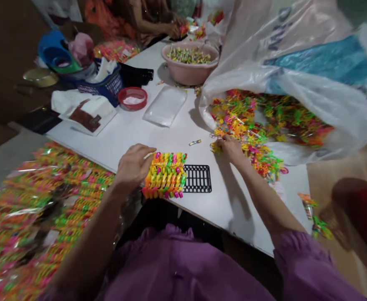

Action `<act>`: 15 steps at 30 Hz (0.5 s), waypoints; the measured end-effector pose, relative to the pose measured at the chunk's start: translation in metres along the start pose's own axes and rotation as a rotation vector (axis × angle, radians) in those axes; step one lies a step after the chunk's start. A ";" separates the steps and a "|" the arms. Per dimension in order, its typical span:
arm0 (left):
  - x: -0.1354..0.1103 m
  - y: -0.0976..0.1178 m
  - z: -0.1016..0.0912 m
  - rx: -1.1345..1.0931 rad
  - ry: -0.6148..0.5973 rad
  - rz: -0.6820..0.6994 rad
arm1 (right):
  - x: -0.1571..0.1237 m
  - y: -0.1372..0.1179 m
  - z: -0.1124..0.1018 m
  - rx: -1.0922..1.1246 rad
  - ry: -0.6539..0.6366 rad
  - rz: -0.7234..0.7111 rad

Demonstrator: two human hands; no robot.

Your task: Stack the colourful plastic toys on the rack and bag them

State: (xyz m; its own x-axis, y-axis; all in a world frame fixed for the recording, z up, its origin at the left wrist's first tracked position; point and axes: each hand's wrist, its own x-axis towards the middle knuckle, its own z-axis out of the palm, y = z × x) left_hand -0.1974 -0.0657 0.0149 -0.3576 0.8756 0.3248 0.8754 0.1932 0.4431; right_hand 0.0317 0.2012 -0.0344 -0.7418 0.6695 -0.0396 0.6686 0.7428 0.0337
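A black plastic grid rack (197,179) lies near the table's front edge. Rows of bright yellow, green, orange and pink plastic pieces (166,175) fill its left and middle part, while bare slots show at the right end. My left hand (133,165) curls round the rack's left end, with its fingers against the rows. On the right, my right hand (230,148) pinches a yellow plastic piece (215,146) at the edge of a loose pile of similar pieces (243,121). Between the hands and farther back lies a small wrapped stick (195,142).
The pile spills from a large clear plastic bag (352,113). Farther back stand a pink basin (186,71) of small wrapped items, a red bowl (133,98), clear bags (165,106) and a blue basket (108,85). Packed bags (45,217) lie at left. Another person's hands (172,30) work beyond.
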 end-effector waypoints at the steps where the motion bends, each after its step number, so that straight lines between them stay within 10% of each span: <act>1: -0.001 -0.001 -0.005 -0.002 0.002 -0.027 | 0.004 0.002 0.004 -0.039 -0.022 -0.043; 7: -0.005 0.013 -0.018 -0.069 -0.028 -0.089 | -0.019 -0.004 0.003 -0.085 -0.083 -0.096; 15: 0.014 0.064 0.041 0.043 -0.263 0.205 | -0.076 -0.015 -0.005 0.244 -0.044 0.155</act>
State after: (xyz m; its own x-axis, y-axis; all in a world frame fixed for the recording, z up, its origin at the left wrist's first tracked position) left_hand -0.1328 -0.0228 0.0133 -0.0817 0.9812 0.1746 0.9354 0.0150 0.3533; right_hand 0.0780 0.1390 -0.0270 -0.6301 0.7706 -0.0958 0.7707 0.6055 -0.1984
